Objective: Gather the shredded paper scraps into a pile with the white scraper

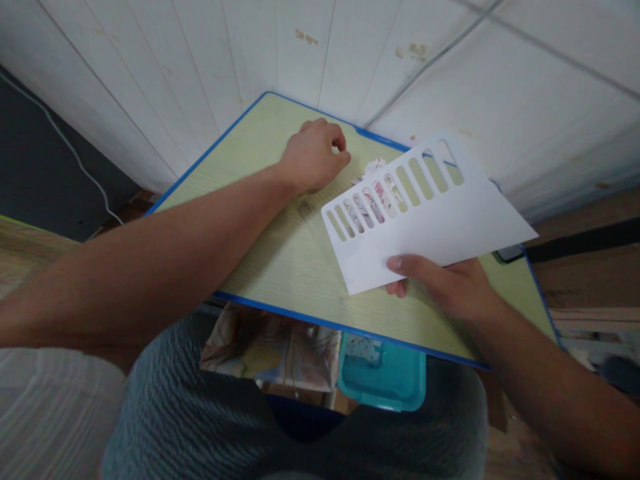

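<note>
My right hand [450, 283] grips a flat white card [425, 230] with a row of rounded slots along its far edge. The thumb lies on top and the fingers are underneath. The card is tilted above the pale yellow table [285, 253]. Through several slots I see small pieces with pinkish and grey patterns; one crumpled whitish piece [375, 165] sticks out past the card. My left hand [317, 157] is near the table's far side, left of that piece. Its fingers are curled in, thumb close to the index finger; anything inside them is hidden.
A white plank wall [240, 53] stands behind the blue-edged table, with a cable [430, 63] running down it. Below the near edge are a patterned bag [270, 353] and a turquoise plastic container [385, 380], above my lap. A dark phone-like object [509, 254] lies at the table's right.
</note>
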Demonstrator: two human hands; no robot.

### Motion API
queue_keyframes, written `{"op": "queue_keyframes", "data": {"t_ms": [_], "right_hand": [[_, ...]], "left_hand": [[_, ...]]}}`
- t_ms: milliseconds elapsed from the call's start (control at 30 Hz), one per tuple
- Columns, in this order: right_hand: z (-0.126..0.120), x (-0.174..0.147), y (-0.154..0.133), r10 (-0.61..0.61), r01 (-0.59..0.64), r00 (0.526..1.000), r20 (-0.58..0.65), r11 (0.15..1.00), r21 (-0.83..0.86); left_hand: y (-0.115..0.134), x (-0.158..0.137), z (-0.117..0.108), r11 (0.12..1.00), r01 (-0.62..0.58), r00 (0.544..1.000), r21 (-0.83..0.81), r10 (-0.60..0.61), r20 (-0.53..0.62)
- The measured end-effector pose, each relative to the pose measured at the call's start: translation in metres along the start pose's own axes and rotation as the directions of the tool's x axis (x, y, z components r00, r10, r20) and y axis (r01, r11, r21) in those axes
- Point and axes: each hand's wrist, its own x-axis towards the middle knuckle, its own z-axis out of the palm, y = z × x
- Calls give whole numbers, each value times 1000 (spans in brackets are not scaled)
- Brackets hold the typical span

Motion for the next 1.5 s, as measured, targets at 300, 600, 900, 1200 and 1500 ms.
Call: {"op": "queue_keyframes", "data": {"t_ms": [300,600,900,1200,1500], "right_hand": [[3,1,-17,14,-9,992,122,999,-45],[8,-5,-16,7,1,981,196,999,-40],[12,-13,-24,-71,90,957,280,994,-55],[4,-12,-5,-40,42,983,181,999,-10],[-9,2,1,-98,98,991,-93,995,3]], "left_hand": [[2,-1,0,1000,7,1000,25,-7,1],[3,-2,-1,1000,1,1000,14,-1,-2],[9,-1,0,996,9,1000,89,-9,-5],[2,-1,0,999,-3,1000,40,3,15],[5,-2,0,999,6,1000,50,-7,5]]}}
